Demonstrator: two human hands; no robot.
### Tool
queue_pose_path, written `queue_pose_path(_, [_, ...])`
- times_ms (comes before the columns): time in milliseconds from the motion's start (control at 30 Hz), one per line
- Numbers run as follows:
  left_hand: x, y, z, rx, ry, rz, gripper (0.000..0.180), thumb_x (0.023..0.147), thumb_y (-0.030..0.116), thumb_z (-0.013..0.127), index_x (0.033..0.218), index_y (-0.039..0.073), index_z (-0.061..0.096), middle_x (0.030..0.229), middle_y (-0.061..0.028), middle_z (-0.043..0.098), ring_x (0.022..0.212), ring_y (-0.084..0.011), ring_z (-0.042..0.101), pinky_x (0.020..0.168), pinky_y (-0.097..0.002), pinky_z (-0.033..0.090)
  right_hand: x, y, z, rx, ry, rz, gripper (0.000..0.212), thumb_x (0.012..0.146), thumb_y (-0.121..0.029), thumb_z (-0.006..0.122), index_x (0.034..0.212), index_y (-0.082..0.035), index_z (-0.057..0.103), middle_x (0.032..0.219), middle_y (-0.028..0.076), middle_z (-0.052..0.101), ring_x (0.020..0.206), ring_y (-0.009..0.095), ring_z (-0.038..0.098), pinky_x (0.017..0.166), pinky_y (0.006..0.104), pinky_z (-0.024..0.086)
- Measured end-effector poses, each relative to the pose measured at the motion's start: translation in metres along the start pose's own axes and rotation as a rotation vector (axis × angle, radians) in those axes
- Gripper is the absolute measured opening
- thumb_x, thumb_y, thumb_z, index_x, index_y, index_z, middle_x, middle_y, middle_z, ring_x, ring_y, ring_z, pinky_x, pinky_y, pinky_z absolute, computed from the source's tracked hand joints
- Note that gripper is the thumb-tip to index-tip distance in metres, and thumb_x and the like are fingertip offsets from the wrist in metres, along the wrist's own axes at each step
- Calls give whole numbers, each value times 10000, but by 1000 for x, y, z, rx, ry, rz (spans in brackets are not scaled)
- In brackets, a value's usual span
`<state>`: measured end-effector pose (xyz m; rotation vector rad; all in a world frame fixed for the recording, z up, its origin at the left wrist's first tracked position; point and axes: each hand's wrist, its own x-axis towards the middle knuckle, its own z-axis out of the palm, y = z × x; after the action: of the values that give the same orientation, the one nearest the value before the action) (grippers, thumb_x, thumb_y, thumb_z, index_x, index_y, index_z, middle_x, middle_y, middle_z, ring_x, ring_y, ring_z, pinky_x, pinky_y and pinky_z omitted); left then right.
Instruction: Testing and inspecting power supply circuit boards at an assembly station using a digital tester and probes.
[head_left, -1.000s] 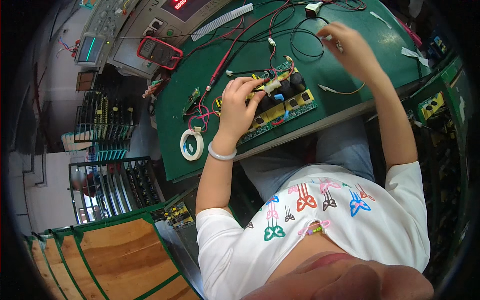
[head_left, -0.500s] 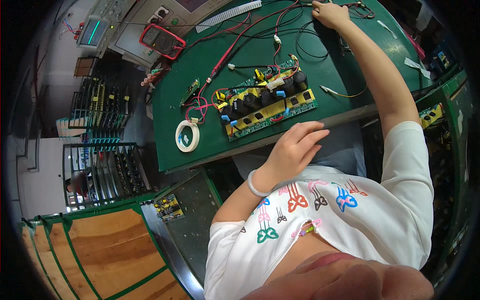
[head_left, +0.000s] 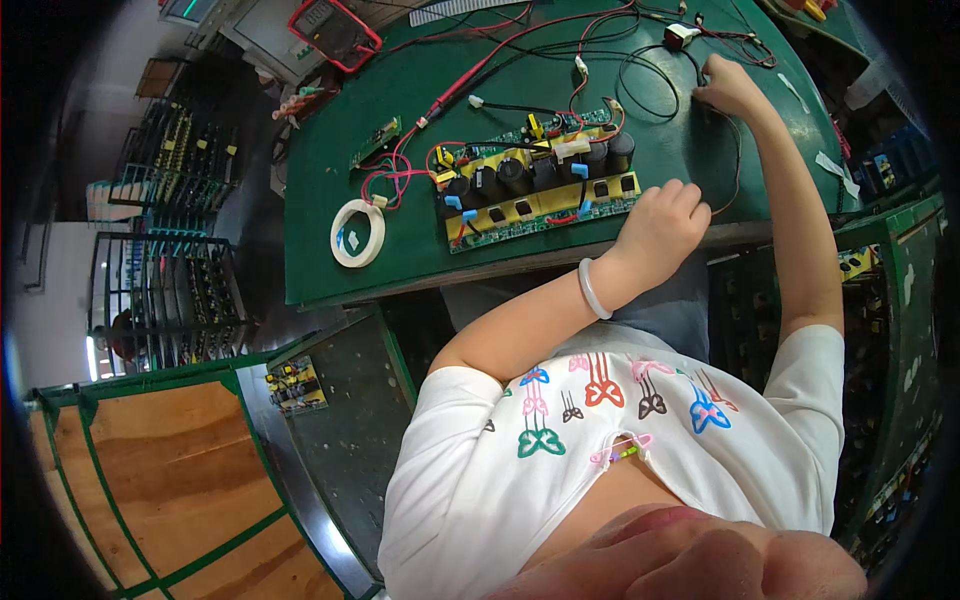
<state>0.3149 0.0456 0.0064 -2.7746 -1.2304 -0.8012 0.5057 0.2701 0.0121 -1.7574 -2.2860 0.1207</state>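
Observation:
Over the table's front edge, my left hand (head_left: 665, 230) is closed, with a thin wire (head_left: 739, 165) running out from beside its fingers. Its fingertips hide the wire's connector end. Farther back on the right, my right hand (head_left: 735, 90) has its fingers curled down at a dark piece at the end of a black cable; the fingers cover most of that piece. The thin wire's other end leads up to this hand. Left of my left hand lies a circuit board (head_left: 540, 190) with black cylindrical capacitors, yellow parts and blue-tipped leads.
A roll of white tape (head_left: 340, 245) and a small circuit board (head_left: 377, 143) lie at the left of the green table (head_left: 400, 270). A red multimeter (head_left: 335, 35) stands at the back. A red probe (head_left: 455, 95), loose cables and a small switch box (head_left: 681, 36) lie farther back.
My right hand has come nearer from the small switch box to the dark piece. My left hand has moved right and closed at the thin wire's end. The whole view has shifted.

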Motion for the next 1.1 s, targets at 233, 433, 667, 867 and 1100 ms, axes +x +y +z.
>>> queue_pose_path(233, [-44, 8, -24, -639, 21, 106, 137, 838, 87, 687, 941, 41, 610, 870, -87, 617, 807, -282, 628, 708, -385, 505, -53, 13, -42, 1163, -358, 118, 269, 975, -247, 630, 1134, -33, 662, 977, 36, 678, 842, 134, 639, 710, 304, 507])
queue_pose_path(433, [-109, -14, -65, -824, -71, -85, 204, 818, 58, 745, 1007, 31, 674, 866, -94, 679, 795, -269, 641, 695, -371, 512, -86, -12, -46, 1913, -222, -275, 253, 1053, -200, 533, 1190, -4, 614, 989, 34, 641, 868, 102, 625, 762, 257, 490])
queue_pose_path(667, [-166, -39, -93, -656, 299, -337, 208, 756, -61, 774, 937, 21, 716, 912, -103, 725, 840, -242, 703, 737, -318, 547, -124, -115, -30, 2030, -236, -457, 188, 1034, -141, 536, 1135, 10, 583, 1025, 71, 635, 875, 146, 640, 775, 262, 496])
queue_pose_path(867, [-193, -52, -93, -362, 682, -532, 159, 829, -54, 752, 955, 6, 677, 940, -135, 730, 874, -231, 715, 786, -296, 569, -182, -201, -10, 1717, -286, -341, 191, 970, -19, 595, 1155, 26, 575, 960, 87, 657, 821, 132, 653, 726, 264, 541])
queue_pose_path(1100, [-196, -60, -93, -82, 775, -564, 178, 810, -59, 763, 950, 5, 674, 922, -125, 728, 850, -260, 712, 773, -320, 569, -202, -232, 51, 1475, -17, -444, 191, 933, 3, 653, 1112, 25, 591, 918, 97, 665, 772, 138, 639, 681, 254, 514])
